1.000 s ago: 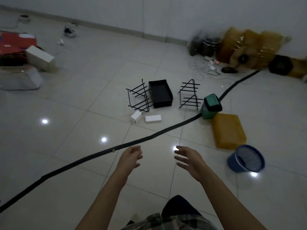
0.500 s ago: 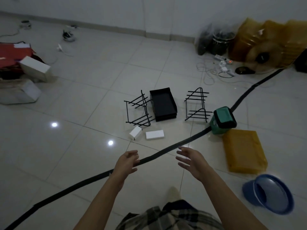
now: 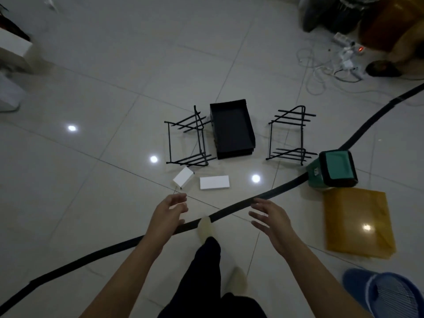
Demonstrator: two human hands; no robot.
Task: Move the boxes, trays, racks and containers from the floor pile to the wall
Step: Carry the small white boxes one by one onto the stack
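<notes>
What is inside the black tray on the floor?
Nothing shows inside the black tray; its dark bottom looks bare. It appears stacked on similar trays, whose insides are covered.

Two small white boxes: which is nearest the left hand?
The angled white box, just ahead of the left hand; the flat white box lies further right.

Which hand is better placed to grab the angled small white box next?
Left, probably. The left hand hovers open just short of the angled white box. The right hand, also open, sits farther right, near the black strip.
</notes>
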